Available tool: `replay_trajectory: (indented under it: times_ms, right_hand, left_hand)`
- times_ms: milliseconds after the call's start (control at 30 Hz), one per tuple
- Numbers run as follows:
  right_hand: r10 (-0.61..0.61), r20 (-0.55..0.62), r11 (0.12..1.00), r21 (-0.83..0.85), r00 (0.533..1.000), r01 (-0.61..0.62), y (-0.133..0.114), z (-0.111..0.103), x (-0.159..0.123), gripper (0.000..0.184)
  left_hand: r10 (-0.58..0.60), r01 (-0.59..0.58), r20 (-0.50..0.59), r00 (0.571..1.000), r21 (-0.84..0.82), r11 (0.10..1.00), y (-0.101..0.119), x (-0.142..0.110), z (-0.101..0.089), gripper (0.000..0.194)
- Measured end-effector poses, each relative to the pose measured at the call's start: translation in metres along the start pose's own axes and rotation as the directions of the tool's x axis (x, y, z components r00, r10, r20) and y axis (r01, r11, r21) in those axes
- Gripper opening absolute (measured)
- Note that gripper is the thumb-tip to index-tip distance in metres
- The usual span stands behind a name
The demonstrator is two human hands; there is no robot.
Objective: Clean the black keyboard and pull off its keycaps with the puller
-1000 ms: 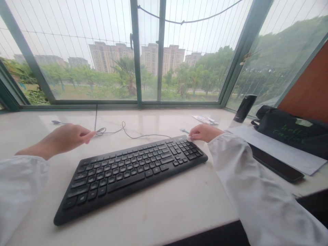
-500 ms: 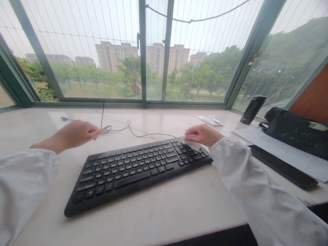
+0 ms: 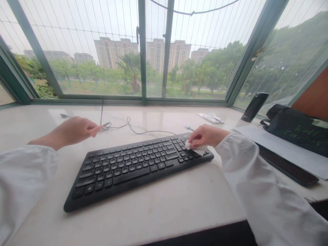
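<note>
A black keyboard lies at a slant on the pale counter. My right hand is over its number pad, fingers pinched on a crumpled white wipe that hangs over the keys. Beyond the keyboard's left end, my left hand is closed, thumb and fingertips pinching the thin grey cable at its looped part. From there the cable curves across to the keyboard's back edge. A dark cable plug shows behind the left hand.
A flat white packet and a small bluish-grey item lie behind the keyboard. At right are a black cylinder, a dark pouch, white paper and a dark phone-like slab. Windows close off the back.
My right hand has moved a little to the right and toward me across the number pad with the wipe. The left hand stays almost in place. The view has shifted slightly.
</note>
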State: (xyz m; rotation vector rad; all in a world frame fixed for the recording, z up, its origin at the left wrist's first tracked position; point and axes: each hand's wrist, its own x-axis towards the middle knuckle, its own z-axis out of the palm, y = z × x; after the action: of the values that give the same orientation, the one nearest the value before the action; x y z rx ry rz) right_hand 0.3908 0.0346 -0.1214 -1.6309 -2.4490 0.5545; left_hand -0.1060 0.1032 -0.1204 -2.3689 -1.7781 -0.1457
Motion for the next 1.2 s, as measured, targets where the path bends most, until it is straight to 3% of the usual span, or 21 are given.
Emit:
replay_trajectory:
  times_ms: [233,367,567,633,733,833,900,1033,1200]
  right_hand:
    - [0.078,0.167,0.995,0.051,0.983,-0.088,0.0,-0.007,-0.008,0.047]
    - [0.132,0.203,0.99,0.028,0.97,-0.14,-0.002,-0.009,-0.013,0.048]
    - [0.193,0.329,0.975,0.041,0.924,-0.218,-0.001,-0.013,-0.021,0.047]
    - [0.141,0.286,0.981,0.085,0.948,-0.172,0.002,-0.017,-0.022,0.048]
    - [0.081,0.062,0.979,0.182,0.995,-0.091,0.007,-0.02,-0.019,0.053]
    - [0.084,-0.172,0.988,0.14,0.982,-0.06,0.008,-0.015,-0.01,0.049]
    - [0.085,-0.251,0.996,0.06,0.964,-0.072,0.007,-0.008,-0.002,0.043]
    - [0.107,-0.221,0.993,-0.023,0.969,-0.115,0.007,0.003,0.006,0.04]
    - [0.124,-0.034,0.992,0.018,0.992,-0.123,0.01,-0.004,-0.002,0.047]
  left_hand:
    - [0.032,-0.032,0.004,0.999,0.008,0.999,-0.001,0.002,0.001,0.06]
    - [0.007,-0.007,0.002,1.0,-0.009,1.0,0.001,0.0,-0.001,0.059]
    - [0.038,-0.038,0.006,0.999,-0.014,0.999,-0.001,0.0,0.0,0.059]
    - [0.047,-0.047,0.005,0.999,-0.013,0.999,-0.002,0.001,0.001,0.059]
    - [0.033,-0.033,0.004,0.999,-0.015,0.999,-0.002,0.001,0.0,0.06]
    - [0.014,-0.013,0.009,1.0,-0.018,1.0,-0.001,0.0,0.0,0.059]
    - [0.011,-0.011,0.019,1.0,-0.024,1.0,-0.001,0.0,0.001,0.059]
    - [0.028,-0.027,0.035,0.999,-0.027,0.999,-0.003,0.0,0.002,0.059]
    - [-0.007,0.007,0.034,0.999,-0.015,1.0,-0.004,0.001,0.002,0.058]
